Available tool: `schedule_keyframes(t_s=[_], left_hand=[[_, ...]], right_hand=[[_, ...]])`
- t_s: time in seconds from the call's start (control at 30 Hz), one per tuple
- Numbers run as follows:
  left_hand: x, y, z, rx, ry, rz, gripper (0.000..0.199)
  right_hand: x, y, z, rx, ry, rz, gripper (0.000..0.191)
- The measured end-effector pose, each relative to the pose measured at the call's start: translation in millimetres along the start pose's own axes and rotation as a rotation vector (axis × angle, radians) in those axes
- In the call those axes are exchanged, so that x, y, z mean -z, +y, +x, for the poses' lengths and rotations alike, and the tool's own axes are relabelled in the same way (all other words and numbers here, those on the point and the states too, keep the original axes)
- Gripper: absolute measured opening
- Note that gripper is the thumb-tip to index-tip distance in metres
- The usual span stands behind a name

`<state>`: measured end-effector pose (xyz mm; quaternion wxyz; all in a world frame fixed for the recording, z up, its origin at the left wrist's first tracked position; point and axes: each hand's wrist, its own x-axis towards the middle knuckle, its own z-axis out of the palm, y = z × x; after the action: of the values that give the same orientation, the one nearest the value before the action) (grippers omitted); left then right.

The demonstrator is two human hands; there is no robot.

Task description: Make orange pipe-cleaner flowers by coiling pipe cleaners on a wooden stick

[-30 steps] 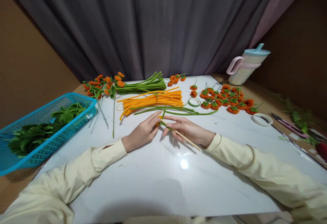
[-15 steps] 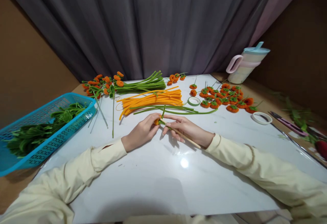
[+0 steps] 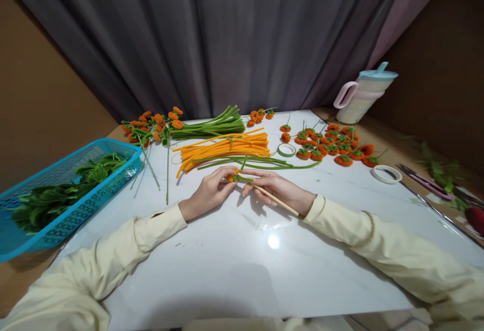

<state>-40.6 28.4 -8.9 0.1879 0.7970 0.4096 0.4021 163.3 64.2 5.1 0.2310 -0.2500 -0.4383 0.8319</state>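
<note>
Over the middle of the white table my left hand [image 3: 208, 192] pinches a small orange pipe-cleaner flower [image 3: 231, 176] between thumb and fingers. Green pipe-cleaner ends [image 3: 244, 170] stick out from the flower toward my right hand. A thin wooden stick [image 3: 278, 201] lies across my right hand [image 3: 283, 190], its near end slanting down to the right and its far tip close to the flower. The right fingers are closed round the stick, the index reaching to the green ends. Just beyond both hands lie loose green pipe cleaners [image 3: 257, 161] and an orange-yellow bundle [image 3: 227, 148].
Leafy green pieces fill a blue basket [image 3: 71, 210] at left. Finished orange flowers [image 3: 342, 147] cluster at right, others [image 3: 151, 122] back left beside a green bundle [image 3: 212, 127]. Tape rolls [image 3: 286, 150], pliers [image 3: 425, 182] and a pitcher [image 3: 361, 96] are around.
The green ends at the flower now stand apart, with one pointing right over the fingers. My right hand has shifted the stick slightly; the left still holds the flower.
</note>
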Motion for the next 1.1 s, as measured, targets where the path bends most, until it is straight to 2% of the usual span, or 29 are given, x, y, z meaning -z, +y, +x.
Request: schedule_keyframes(t_s=[0.23, 0.43, 0.73, 1.1], left_hand=[[0.0, -2.0, -1.6, -0.108, -0.032, 0.072, 0.020], [-0.7, -4.6, -3.4, -0.154, -0.049, 0.091, 0.023], [0.4, -1.5, -1.3, -0.111, -0.003, 0.081, 0.022], [-0.2, 2.3, 1.0, -0.021, -0.004, 0.033, 0.016]], right_hand=[[-11.7, 0.7, -4.4, 0.050, 0.107, -0.117, 0.055], [-11.4, 2.2, -3.6, 0.030, 0.098, -0.134, 0.055], [-9.4, 8.0, -1.6, 0.127, 0.099, -0.197, 0.053], [-15.8, 11.1, -2.2, 0.161, 0.159, -0.321, 0.043]])
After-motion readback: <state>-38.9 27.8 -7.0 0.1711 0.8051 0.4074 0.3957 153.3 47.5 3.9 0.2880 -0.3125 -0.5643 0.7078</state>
